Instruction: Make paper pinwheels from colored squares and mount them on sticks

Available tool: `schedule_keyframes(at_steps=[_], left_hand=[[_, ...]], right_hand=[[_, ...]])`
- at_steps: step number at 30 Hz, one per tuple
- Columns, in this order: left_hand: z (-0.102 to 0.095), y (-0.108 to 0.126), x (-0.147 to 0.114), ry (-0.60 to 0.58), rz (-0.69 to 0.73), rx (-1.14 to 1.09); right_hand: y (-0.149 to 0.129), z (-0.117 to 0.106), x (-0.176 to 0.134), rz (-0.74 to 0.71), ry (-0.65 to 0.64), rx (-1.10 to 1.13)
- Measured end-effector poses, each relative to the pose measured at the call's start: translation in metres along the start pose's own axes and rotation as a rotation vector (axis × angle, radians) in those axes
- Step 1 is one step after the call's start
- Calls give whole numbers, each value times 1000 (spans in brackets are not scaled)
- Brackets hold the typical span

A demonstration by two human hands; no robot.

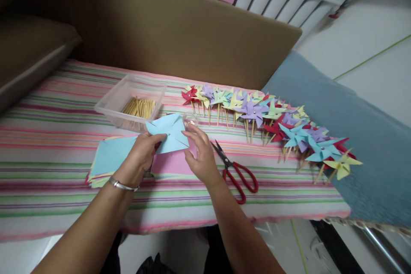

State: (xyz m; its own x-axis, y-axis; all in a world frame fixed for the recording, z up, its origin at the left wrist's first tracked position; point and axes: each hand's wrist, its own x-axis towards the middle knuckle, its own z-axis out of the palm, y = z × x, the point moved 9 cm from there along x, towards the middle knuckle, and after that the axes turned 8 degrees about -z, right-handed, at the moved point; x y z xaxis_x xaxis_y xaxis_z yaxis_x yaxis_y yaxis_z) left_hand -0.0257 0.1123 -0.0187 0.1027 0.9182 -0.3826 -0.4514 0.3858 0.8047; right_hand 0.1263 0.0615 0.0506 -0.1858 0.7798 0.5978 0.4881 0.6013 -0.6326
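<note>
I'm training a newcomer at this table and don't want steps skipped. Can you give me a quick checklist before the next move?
1. Blue sheet held: ok, the left hand pinches it.
2. Slits in the sheet: ok, several show; whether all are complete, cannot tell.
3. Right hand gripping the sheet: cannot tell; its fingertips are at the right edge.
4. Scissors closed: not ok, the blades stand slightly apart on the striped cloth.
5. Sticks on hand: ok, many lie in the clear tub.
6. Small clear container stocked: cannot tell, its contents are unclear.
</note>
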Motion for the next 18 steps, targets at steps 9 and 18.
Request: schedule_keyframes(at_steps=[9, 18], left_hand=[[-5, 9, -4, 10, -14, 78], [1, -8, -4, -30, -67, 189]], right_hand=[[7, 11, -3, -14, -55, 2], [22, 14, -5, 165, -58, 120]])
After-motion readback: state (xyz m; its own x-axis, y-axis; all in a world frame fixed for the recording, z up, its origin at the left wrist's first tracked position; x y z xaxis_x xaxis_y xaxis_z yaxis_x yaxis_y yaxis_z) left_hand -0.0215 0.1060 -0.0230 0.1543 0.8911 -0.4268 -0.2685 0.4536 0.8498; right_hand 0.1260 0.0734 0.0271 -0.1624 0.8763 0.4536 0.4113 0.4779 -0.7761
